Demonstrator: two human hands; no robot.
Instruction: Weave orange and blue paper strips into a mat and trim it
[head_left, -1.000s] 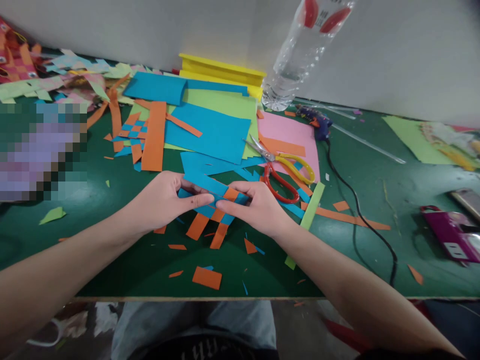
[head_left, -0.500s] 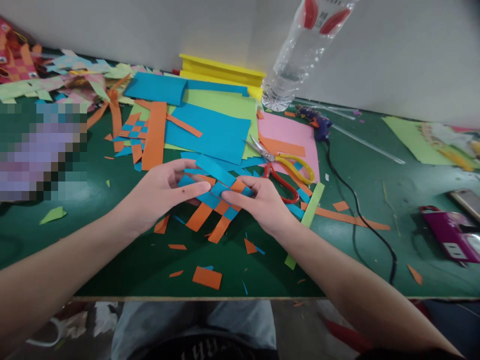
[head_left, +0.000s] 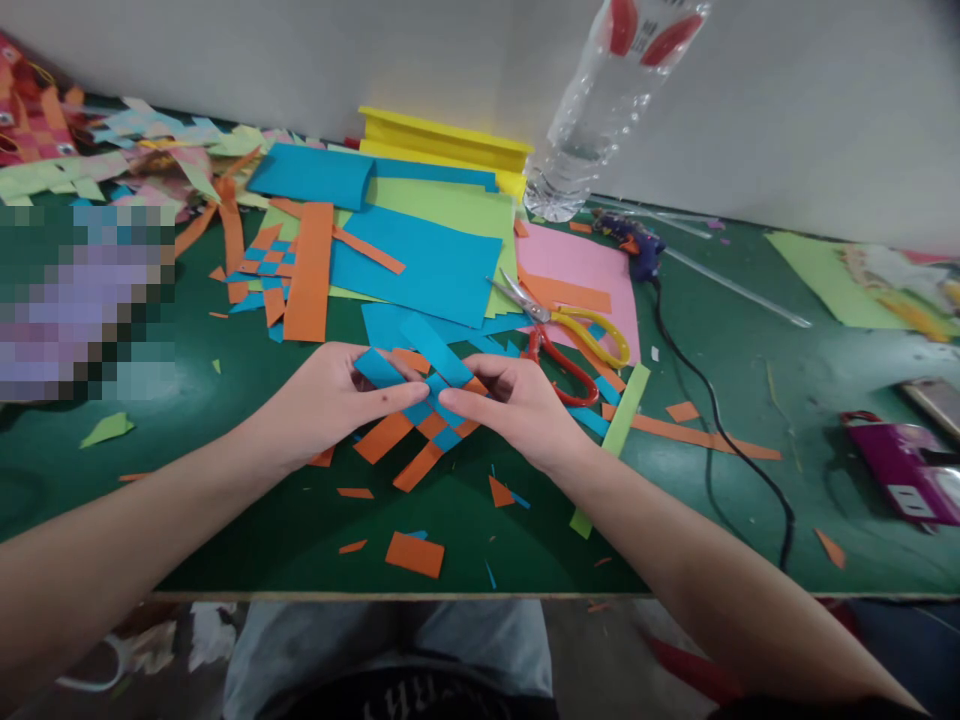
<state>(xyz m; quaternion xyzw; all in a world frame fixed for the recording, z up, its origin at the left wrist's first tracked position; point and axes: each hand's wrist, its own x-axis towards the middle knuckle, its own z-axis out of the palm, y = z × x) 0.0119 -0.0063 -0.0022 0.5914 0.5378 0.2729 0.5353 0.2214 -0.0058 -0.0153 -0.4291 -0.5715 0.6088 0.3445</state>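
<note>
A woven piece of blue and orange paper strips point(head_left: 433, 425) is held above the table between both hands. My left hand point(head_left: 341, 395) pinches its left side, thumb on top and fingers curled underneath. On the right side, my right hand point(head_left: 517, 405) grips it the same way, its thumb tip close to the left one. Loose strip ends stick out at the upper left and lower left. The fingers beneath the weave are partly hidden. Just beyond my right hand lie scissors point(head_left: 574, 335) with yellow and red handles.
Blue sheets point(head_left: 427, 265) and a wide orange strip point(head_left: 307, 270) lie behind the hands. At the back stands a water bottle point(head_left: 592, 120), near a glue gun point(head_left: 634, 245) whose black cord runs right. A purple device point(head_left: 904, 470) sits far right. Paper scraps dot the green table point(head_left: 247, 540).
The woven piece has turned slightly and shifted a little left and down, its blue ends now at a different angle. My left thumb has moved closer to the right one.
</note>
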